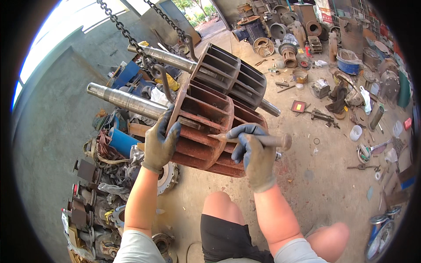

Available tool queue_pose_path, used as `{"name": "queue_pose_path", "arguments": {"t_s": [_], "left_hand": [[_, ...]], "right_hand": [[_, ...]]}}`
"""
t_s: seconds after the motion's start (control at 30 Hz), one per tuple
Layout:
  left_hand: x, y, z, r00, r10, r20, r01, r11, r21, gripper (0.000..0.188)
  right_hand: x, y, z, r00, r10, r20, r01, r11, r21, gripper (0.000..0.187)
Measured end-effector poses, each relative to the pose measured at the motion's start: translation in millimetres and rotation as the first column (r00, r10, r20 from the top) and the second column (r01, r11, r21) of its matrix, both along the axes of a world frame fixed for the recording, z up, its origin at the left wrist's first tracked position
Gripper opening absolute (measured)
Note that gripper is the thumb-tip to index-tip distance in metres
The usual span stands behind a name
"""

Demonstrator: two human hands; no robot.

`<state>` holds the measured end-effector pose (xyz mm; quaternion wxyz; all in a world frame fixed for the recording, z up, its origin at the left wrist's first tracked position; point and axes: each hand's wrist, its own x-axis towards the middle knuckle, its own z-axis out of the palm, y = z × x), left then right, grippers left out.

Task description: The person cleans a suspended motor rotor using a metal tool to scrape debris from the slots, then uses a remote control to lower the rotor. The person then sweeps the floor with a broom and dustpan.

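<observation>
A rust-red finned rotor (pixel 193 153) hangs tilted in front of me, its bare steel shaft (pixel 125 100) sticking out to the upper left. Just behind it is a second, greyer finned rotor (pixel 256 72) on a similar shaft (pixel 169 57). My left hand (pixel 158 144), in a dirty work glove, grips the edge of the red rotor's end disc, the thumb on the near side. In my gloved right hand (pixel 256 153) is a pointed steel punch (pixel 274 140) with a flared head. The punch's tip lies at the rotor's fins, close to a slot; whether it touches cannot be seen.
Two chains (pixel 115 21) with hooks (pixel 164 83) come down from above beside the rotors. Motor parts (pixel 90 199) crowd the left wall. Castings (pixel 289 55), a blue tub (pixel 348 66), a white cup (pixel 355 133) and loose tools (pixel 324 117) litter the floor at right.
</observation>
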<state>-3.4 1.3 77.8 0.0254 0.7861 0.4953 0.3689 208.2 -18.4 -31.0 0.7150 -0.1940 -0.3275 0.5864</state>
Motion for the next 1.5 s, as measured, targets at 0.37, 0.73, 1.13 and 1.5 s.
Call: {"name": "queue_pose_path", "arguments": {"t_s": [0.37, 0.73, 1.13, 1.5], "left_hand": [[-2.3, -7.2, 3.1, 0.998, 0.023, -0.066, -0.021, 0.999, 0.032, 0.061], [-24.9, -0.2, 0.2, 0.968, -0.093, 0.231, 0.106, 0.993, -0.045, 0.049], [-41.0, 4.6, -4.0, 0.977, -0.078, 0.200, 0.107, 0.985, -0.137, 0.047], [-61.8, 13.4, -4.6, 0.953, -0.061, -0.297, 0.088, 0.993, 0.078, 0.035]], "right_hand": [[12.2, -31.8, 4.0, 0.984, -0.149, 0.102, 0.147, 0.989, 0.027, 0.020], [-8.0, -33.0, -3.2, 0.955, -0.153, 0.255, 0.109, 0.978, 0.178, 0.020], [1.4, -42.2, -22.1, 0.877, -0.086, -0.473, 0.299, 0.868, 0.396, 0.046], [-66.2, 11.1, 35.5, 0.859, -0.005, -0.513, 0.275, 0.848, 0.453, 0.037]]}}
